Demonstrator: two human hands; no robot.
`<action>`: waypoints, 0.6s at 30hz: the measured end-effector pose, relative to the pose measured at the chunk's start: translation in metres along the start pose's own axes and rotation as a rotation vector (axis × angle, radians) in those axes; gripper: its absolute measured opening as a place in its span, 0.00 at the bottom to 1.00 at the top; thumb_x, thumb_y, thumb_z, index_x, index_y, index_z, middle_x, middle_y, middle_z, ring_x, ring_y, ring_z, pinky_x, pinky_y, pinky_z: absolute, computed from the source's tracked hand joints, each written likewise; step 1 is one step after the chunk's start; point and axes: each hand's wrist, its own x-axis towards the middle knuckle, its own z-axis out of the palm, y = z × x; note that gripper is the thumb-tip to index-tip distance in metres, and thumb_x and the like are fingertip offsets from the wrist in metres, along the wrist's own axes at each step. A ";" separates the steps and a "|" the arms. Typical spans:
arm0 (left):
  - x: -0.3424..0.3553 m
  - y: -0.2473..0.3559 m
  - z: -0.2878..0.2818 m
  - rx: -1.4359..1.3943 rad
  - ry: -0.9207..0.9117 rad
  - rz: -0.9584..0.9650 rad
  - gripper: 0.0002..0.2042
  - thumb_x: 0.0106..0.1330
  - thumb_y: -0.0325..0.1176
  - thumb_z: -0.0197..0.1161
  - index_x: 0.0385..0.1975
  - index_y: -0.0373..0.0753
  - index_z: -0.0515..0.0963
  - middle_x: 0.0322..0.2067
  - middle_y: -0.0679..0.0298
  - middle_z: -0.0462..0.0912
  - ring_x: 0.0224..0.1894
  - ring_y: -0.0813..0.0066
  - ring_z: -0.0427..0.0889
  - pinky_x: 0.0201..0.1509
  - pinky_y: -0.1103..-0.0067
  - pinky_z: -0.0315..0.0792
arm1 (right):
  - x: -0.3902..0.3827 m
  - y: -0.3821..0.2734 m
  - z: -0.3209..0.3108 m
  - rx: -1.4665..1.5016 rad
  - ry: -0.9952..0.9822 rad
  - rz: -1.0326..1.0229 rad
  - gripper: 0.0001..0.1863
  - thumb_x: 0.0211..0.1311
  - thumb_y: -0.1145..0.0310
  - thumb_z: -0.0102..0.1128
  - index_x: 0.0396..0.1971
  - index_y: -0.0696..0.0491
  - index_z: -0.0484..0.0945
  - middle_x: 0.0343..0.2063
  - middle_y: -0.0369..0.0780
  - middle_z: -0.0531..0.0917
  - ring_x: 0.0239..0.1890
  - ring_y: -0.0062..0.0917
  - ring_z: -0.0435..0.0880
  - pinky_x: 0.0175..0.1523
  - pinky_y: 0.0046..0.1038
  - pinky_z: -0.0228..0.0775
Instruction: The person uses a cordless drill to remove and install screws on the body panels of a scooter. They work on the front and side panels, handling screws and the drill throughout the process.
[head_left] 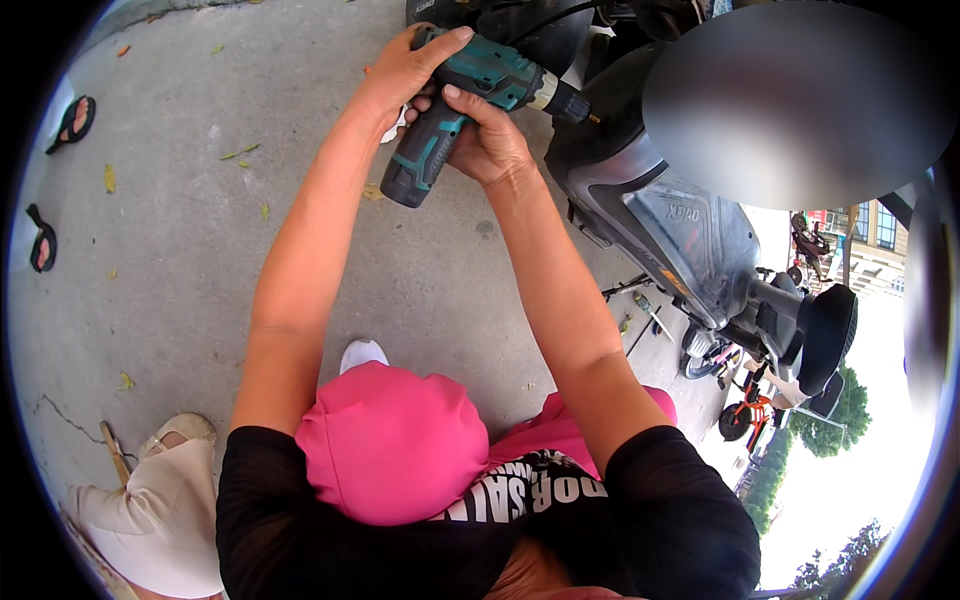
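Note:
A teal and black cordless drill is held out ahead of me above the concrete, tilted, with its chuck and short bit pointing right. My left hand clasps the rear of its body, thumb along the top. My right hand is closed around it near the upper grip, some of its fingers hidden behind the tool. Something small and white shows by the grip, too covered to name. The bit's tip is close to the dark bodywork of a grey and black scooter; I cannot tell whether they touch.
Concrete ground with scattered leaves lies to the left. Sandalled feet stand at the far left. A person in beige trousers is at lower left, near a wooden-handled tool. My pink-clad knee is below. Other bikes stand beyond the scooter.

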 end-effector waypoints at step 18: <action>0.006 0.002 0.003 0.065 -0.008 0.044 0.26 0.50 0.61 0.65 0.30 0.42 0.73 0.16 0.72 0.67 0.14 0.88 0.62 0.13 0.89 0.56 | 0.004 0.000 -0.003 0.007 0.048 -0.035 0.18 0.55 0.64 0.66 0.40 0.57 0.73 0.33 0.41 0.79 0.40 0.34 0.80 0.55 0.43 0.71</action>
